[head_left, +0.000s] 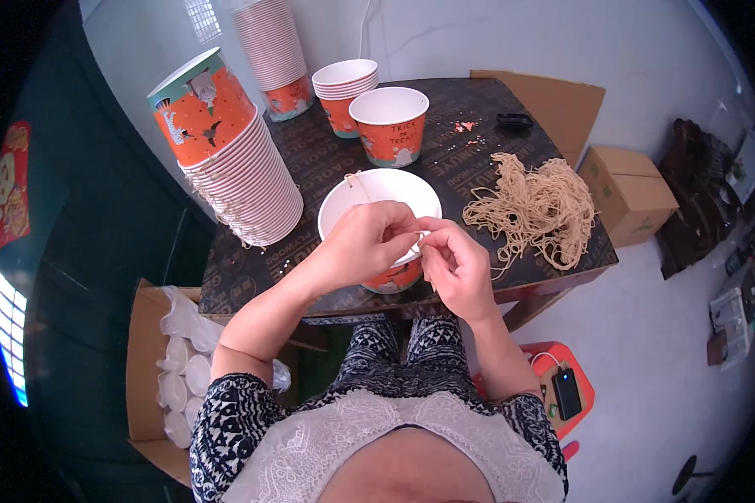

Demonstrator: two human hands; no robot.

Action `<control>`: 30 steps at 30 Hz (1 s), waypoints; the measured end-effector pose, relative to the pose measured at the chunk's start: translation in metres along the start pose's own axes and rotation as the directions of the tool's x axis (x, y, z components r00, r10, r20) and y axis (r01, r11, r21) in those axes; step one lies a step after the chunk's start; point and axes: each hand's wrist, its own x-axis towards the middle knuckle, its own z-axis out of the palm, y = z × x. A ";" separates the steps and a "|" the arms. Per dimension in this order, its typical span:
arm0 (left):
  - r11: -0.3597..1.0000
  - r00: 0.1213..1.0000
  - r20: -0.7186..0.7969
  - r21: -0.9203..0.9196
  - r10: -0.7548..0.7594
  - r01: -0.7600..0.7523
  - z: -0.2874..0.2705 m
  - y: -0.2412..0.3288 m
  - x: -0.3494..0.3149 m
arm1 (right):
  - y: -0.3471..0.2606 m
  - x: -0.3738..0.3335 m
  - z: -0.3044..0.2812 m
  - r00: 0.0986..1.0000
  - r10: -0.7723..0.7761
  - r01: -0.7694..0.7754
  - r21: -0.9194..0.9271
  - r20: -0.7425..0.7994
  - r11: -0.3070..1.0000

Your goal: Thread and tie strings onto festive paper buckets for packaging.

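A paper bucket [409, 191], orange outside and white inside, stands at the table's near edge. A thin beige string [354, 178] is fixed at its far left rim and hangs inside. Over the near right rim, my left hand [365, 241] is closed, thumb and fingers pinching the string. My right hand [457, 261] meets it there, its fingertips pinched on the string as well. The fingers hide much of the string and of the rim. To the right of the hands lies a loose heap of beige strings [538, 210].
A tall leaning stack of orange buckets [247, 180] with strings stands at left. Behind are a wrapped stack [270, 46], a short stack [344, 80] and a single bucket [390, 126]. A black object [514, 121] lies far right. An open carton [145, 360] sits lower left.
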 end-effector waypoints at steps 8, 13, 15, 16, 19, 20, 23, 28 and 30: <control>0.997 0.997 -0.072 0.072 0.018 -0.013 0.007 -0.014 -0.014 | 0.001 0.002 0.008 0.938 -0.342 0.318 -0.264 -0.050 0.911; 0.996 0.999 -0.037 0.082 0.031 -0.028 0.010 -0.010 -0.017 | 0.000 -0.001 0.015 0.910 -0.406 0.363 -0.311 -0.083 0.878; 0.990 0.995 -0.016 0.100 0.102 -0.100 0.010 -0.009 -0.017 | 0.001 -0.002 0.016 0.913 -0.394 0.330 -0.368 -0.110 0.869; 0.990 0.995 -0.016 0.100 0.101 -0.099 0.010 -0.010 -0.018 | -0.001 -0.003 0.016 0.913 -0.394 0.331 -0.368 -0.110 0.869; 0.967 0.976 -0.018 0.145 0.216 -0.211 0.011 -0.013 -0.022 | -0.004 -0.007 0.017 0.951 -0.282 0.211 -0.402 -0.127 0.891; 0.964 0.973 -0.008 0.141 0.230 -0.227 0.010 -0.012 -0.023 | -0.004 -0.008 0.017 0.949 -0.283 0.205 -0.409 -0.138 0.889; 0.962 0.969 0.008 0.125 0.245 -0.244 0.010 -0.011 -0.024 | -0.008 -0.010 0.019 0.959 -0.230 0.147 -0.399 -0.168 0.905; 0.964 0.968 -0.037 0.105 0.247 -0.242 0.012 -0.012 -0.024 | -0.013 -0.011 0.012 0.967 -0.229 0.163 -0.426 -0.107 0.890; 0.971 0.970 -0.058 0.064 0.234 -0.231 0.013 -0.013 -0.023 | -0.018 -0.012 0.008 0.976 -0.218 0.180 -0.484 -0.023 0.856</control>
